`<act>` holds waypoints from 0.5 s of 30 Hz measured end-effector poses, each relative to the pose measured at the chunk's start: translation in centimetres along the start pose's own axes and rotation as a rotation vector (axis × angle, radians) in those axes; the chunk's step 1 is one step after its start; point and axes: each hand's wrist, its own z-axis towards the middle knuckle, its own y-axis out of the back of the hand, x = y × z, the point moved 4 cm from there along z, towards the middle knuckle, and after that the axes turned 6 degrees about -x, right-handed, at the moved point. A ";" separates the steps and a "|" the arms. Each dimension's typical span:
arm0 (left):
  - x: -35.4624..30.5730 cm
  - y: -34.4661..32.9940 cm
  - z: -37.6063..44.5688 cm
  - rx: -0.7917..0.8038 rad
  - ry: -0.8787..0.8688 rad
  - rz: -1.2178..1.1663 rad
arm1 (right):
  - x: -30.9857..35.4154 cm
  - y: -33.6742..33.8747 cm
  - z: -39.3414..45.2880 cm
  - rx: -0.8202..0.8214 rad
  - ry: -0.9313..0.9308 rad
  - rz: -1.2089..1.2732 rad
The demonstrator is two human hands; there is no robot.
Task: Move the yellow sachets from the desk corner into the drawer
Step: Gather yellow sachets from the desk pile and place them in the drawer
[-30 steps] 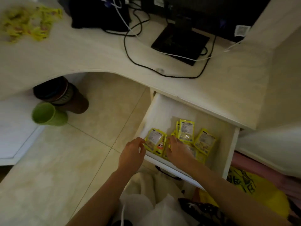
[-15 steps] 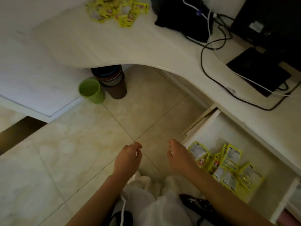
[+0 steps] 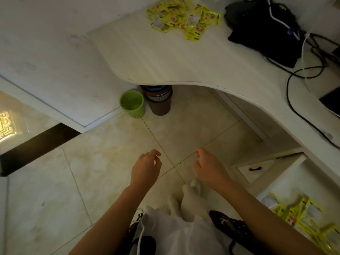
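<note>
A pile of several yellow sachets (image 3: 184,17) lies on the far corner of the white desk (image 3: 165,61). More yellow sachets (image 3: 301,216) lie in the open white drawer (image 3: 287,183) at the lower right. My left hand (image 3: 146,168) and my right hand (image 3: 209,167) hover side by side over the tiled floor, both empty with loosely curled fingers. They are left of the drawer and well below the desk corner.
A green cup (image 3: 132,103) and a brown container (image 3: 159,100) stand on the floor under the desk edge. A black bag (image 3: 263,28) and black cables (image 3: 301,74) lie on the desk to the right of the pile. White-socked feet (image 3: 185,201) are below my hands.
Both hands have come out of the drawer, leaving the sachets there, and moved left over the floor. My view has swung left, bringing the desk-corner pile toward the middle.
</note>
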 end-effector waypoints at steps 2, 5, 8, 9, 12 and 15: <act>0.2 0.5 2.1 -0.008 0.008 -0.011 | 1.3 0.6 2.1 -0.009 0.012 -0.014; 0.0 1.3 5.6 -0.022 -0.011 -0.010 | 2.8 1.6 5.7 -0.027 0.026 -0.026; -0.7 2.0 9.8 -0.049 -0.019 -0.002 | 4.0 2.8 9.6 -0.032 0.047 -0.026; -1.0 2.2 11.3 -0.054 -0.016 -0.002 | 4.4 3.2 11.0 -0.028 0.051 -0.026; -2.0 2.9 15.7 -0.067 -0.004 -0.010 | 5.5 4.7 15.0 -0.024 0.079 -0.038; -3.1 3.7 19.6 -0.084 0.007 -0.002 | 6.7 6.3 18.6 -0.012 0.089 -0.033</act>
